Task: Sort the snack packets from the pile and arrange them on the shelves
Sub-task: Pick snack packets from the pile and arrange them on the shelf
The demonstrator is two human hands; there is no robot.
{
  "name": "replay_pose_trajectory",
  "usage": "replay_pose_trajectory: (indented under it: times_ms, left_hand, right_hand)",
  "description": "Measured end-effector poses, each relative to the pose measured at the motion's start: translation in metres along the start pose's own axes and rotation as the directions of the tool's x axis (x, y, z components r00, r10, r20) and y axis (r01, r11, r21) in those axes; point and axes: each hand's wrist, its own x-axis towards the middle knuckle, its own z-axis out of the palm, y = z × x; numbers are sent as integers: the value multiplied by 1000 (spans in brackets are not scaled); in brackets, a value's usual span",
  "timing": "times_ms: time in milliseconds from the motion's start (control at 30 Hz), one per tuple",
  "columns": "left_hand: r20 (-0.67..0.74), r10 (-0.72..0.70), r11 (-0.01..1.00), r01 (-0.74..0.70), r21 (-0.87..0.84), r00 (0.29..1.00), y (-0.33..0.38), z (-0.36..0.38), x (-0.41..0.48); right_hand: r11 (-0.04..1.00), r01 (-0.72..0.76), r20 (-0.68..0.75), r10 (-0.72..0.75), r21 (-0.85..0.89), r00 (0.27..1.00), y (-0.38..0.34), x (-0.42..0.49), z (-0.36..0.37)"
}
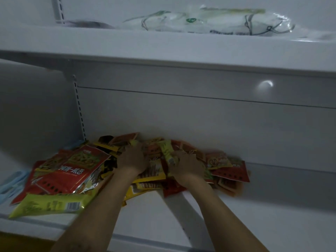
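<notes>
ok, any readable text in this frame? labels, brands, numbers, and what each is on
No text can be quoted.
On the large red packet: white Chinese characters across the front, too blurred to quote.
On the yellow-green packet: a barcode, digits too small.
On the clear bag on the upper shelf: a green logo, unreadable.
On the rest of the pile: print blurred.

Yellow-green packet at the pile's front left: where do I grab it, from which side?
Probably take the yellow-green packet by its near long edge, coming from the front: it lies flat at the shelf front, that edge free, while the large red packet overlaps its far edge.
</notes>
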Motion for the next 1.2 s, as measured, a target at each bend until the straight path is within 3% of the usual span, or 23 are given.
replay_pose_trajectory:
  times_ms: [267,400,533,633,733,867,967,1200]
  left_hand:
    - [-167,0,984,-30,-178,986,6,2,0]
    - [-218,-40,961,-22,-276,975,5,-2,-15]
    - [-420,70,896,-242,-371,905,-7,6,-30]
    - [-519,70,867,-309,-391,852,-8,5,-41]
    - [-523,28,824,-315,-470,852,2,-1,-56]
    - [-403,-30,753,-245,-610,915,15,1,-71]
    - [-343,-46,760,-190,-621,938,20,11,-75]
    - [-395,66,928,-202,-313,916,16,29,-76]
  right_hand:
    - [999,-29,26,29,-18,999,0,2,14]
    - [988,-105,45,100,114,994,5,7,16]
    - [945,-138,51,129,297,990,11,9,14]
    - [916,-109,-53,141,387,989,13,7,15]
    - [928,-66,-152,130,367,980,15,5,13]
    - [944,-28,-222,106,329,969,24,-4,5]
    - [959,7,-335,93,285,937,34,-16,3]
    - [998,-52,-375,42,-18,926,51,-27,24]
